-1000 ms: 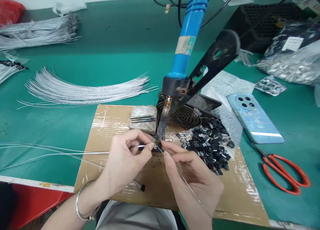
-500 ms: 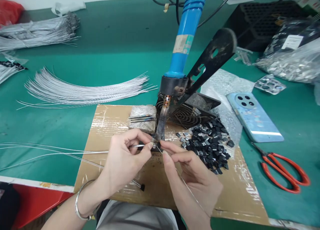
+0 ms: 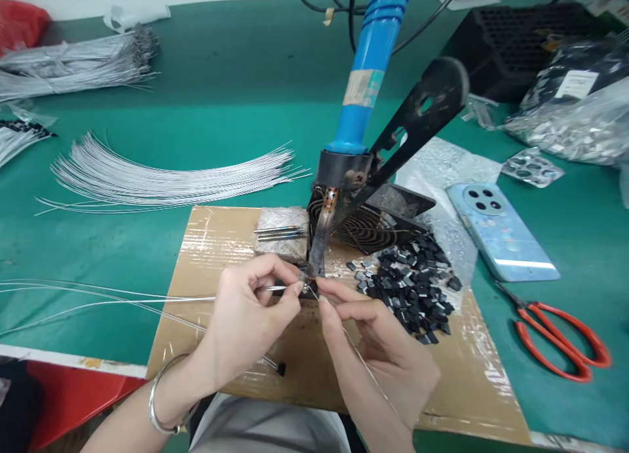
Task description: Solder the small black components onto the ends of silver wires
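Observation:
My left hand (image 3: 255,315) pinches the white wires (image 3: 191,299) between thumb and fingertips, their ends meeting under the tip of a blue-handled soldering iron (image 3: 358,105). Between the thumb and fingers of my right hand (image 3: 381,354) runs a thin solder wire (image 3: 366,364), its end reaching the same spot. A small dark part seems to sit at that spot, mostly hidden by my fingers. The iron rests slanted in a black metal stand (image 3: 422,112), tip down. Below my left hand lies a wire with a black end piece (image 3: 280,369).
Small black parts (image 3: 413,286) are heaped right of the stand on the cardboard (image 3: 472,374). A pad with thin rods (image 3: 281,248) lies left of the iron. Fanned white wires (image 3: 171,181) lie behind. A phone (image 3: 501,230) and red-handled scissors (image 3: 565,338) are at the right.

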Demonstrator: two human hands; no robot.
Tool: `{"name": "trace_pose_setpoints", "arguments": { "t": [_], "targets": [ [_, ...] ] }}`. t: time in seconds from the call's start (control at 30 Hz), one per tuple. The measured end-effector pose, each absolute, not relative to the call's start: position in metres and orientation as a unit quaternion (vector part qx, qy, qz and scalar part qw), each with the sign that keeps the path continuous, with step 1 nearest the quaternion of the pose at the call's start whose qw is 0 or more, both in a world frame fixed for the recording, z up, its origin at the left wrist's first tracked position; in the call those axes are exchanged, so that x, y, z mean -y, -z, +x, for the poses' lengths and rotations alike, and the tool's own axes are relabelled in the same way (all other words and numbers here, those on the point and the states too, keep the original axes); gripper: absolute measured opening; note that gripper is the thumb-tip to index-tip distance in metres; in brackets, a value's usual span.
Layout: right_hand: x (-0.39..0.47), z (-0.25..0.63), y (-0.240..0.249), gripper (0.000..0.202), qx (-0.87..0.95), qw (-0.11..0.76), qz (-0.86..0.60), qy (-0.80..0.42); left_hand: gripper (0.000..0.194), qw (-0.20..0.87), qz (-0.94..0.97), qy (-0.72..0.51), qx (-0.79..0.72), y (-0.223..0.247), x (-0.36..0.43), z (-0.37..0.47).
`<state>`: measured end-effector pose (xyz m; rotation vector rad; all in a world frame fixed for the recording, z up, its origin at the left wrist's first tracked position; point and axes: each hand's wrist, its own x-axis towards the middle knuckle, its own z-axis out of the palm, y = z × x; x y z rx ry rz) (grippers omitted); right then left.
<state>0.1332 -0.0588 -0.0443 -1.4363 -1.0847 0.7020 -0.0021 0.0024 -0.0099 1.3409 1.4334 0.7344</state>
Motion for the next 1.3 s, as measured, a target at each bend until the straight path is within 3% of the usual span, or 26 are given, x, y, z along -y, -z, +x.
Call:
{"name": "trace_pose_setpoints", "arguments": {
  "t": [1.3],
  "targets": [
    [0.0567,0.1335,0.0472,0.012,0.477,0.574,-0.606,-0.275,0.009,0.511,0.556,-0.303,-0.581,0.0096,-0.0041,-0.0032]
  ]
}}
